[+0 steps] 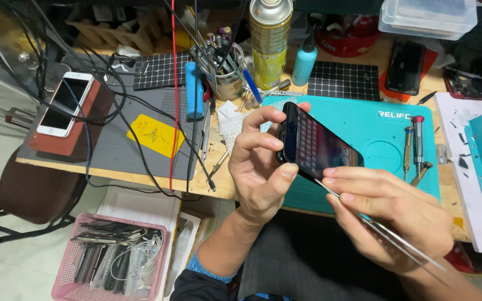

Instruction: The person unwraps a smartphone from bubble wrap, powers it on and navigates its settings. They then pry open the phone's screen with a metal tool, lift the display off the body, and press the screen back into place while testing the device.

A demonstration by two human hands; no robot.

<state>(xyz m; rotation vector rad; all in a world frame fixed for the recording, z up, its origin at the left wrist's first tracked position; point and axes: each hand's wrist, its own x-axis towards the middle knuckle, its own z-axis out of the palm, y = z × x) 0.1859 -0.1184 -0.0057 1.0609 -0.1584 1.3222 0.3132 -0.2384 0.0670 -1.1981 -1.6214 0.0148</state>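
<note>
above the teal repair mat (pixel 364 120), held clear of the desk (pixel 221 187): dark smartphone (pixel 313 146), screen lit, gripped by left hand (pixel 260 161) with fingers curled round its edges. at the phone's lower edge, right hand (pixel 389 214) pinching steel tweezers (pixel 386 231), tips touching the frame. screen not lifted, so seemingly early in the work. right of the phone on the mat, two precision screwdrivers (pixel 414 142) untouched.

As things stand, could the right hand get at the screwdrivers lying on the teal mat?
Probably not at once: the right hand is busy pinching tweezers against the dark phone. The path to the screwdrivers looks free of obstacles, though, across bare teal mat.
</note>
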